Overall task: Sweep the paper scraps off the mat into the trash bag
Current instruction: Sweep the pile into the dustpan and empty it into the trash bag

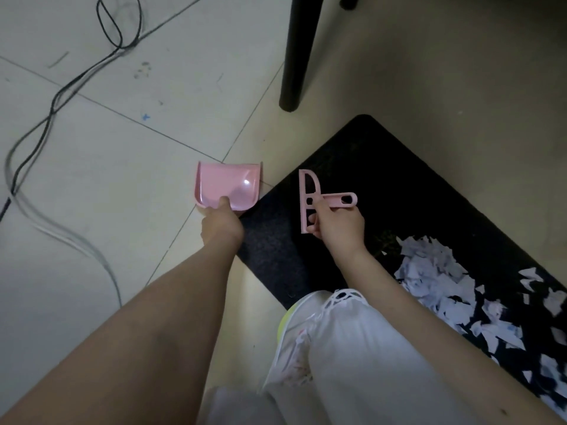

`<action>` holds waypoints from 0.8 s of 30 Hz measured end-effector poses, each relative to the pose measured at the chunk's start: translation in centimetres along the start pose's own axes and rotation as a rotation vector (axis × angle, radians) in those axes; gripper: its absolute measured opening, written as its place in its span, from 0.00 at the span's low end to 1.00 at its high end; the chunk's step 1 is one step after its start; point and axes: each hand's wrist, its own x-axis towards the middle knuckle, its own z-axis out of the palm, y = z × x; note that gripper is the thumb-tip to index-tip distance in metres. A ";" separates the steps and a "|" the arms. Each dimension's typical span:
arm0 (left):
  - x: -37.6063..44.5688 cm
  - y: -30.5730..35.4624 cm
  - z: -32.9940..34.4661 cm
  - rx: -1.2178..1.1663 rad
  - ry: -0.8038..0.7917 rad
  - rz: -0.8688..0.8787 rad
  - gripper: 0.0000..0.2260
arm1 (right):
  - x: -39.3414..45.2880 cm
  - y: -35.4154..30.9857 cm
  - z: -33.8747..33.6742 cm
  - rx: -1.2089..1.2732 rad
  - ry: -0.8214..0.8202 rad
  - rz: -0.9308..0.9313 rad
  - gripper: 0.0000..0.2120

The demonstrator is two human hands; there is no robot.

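Right grip (337,223) clasps pink brush (310,191); paper scraps (441,280) lie behind it.

Tiled floor under dim indoor light

Pale square floor tiles (92,179) carry scuff marks and a blue smudge (145,117); black and white cables (55,96) snake across them beside a black furniture leg (299,50).

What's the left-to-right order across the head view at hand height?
cables → pink dustpan held by the left hand → pink brush in the right hand → paper scraps on the black mat
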 end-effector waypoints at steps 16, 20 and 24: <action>-2.2 5.3 0.9 0.269 0.181 0.467 0.12 | 1.1 1.6 -6.3 -0.033 0.201 -0.014 0.15; -3.3 7.9 3.2 0.606 0.102 0.801 0.14 | 1.2 3.6 -12.5 -0.034 0.434 -0.021 0.17; -3.8 8.9 4.7 0.735 0.050 0.982 0.15 | 1.5 5.6 -17.7 -0.097 0.641 0.014 0.18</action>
